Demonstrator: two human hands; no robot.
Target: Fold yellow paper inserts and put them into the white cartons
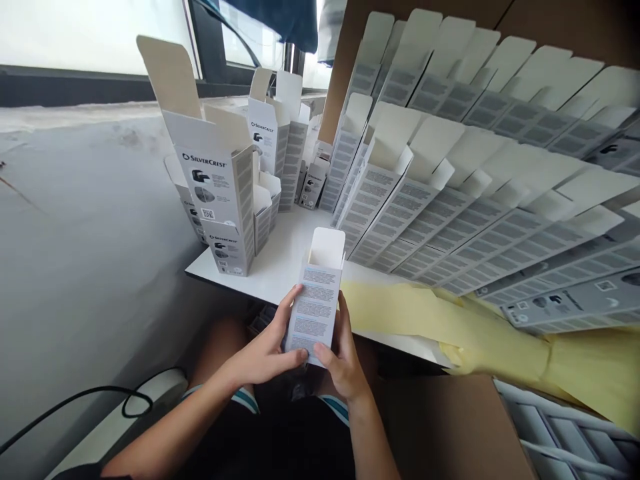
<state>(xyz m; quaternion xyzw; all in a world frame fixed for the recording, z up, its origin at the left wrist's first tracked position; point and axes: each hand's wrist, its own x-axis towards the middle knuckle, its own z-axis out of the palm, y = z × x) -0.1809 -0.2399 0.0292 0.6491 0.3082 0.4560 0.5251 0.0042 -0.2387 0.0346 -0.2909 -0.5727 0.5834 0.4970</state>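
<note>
A small printed carton (315, 307) is held upright over the front edge of the white table (280, 260), its top flap raised. My left hand (267, 347) grips its left side, thumb on the lower front. My right hand (343, 353) grips the right side, thumb also near the bottom. Text panels on the carton face me; its far side is hidden. Beyond it to the left, a tall SilverCrest carton (215, 180) with an open top stands at the table's left corner.
Rows of open-topped cartons (430, 200) fill the right and back. Yellow paper (400, 310) covers the table's front right edge. A cardboard box (450, 427) stands lower right. More cartons (265, 133) stand by the window, and a black cable (90, 393) hangs lower left.
</note>
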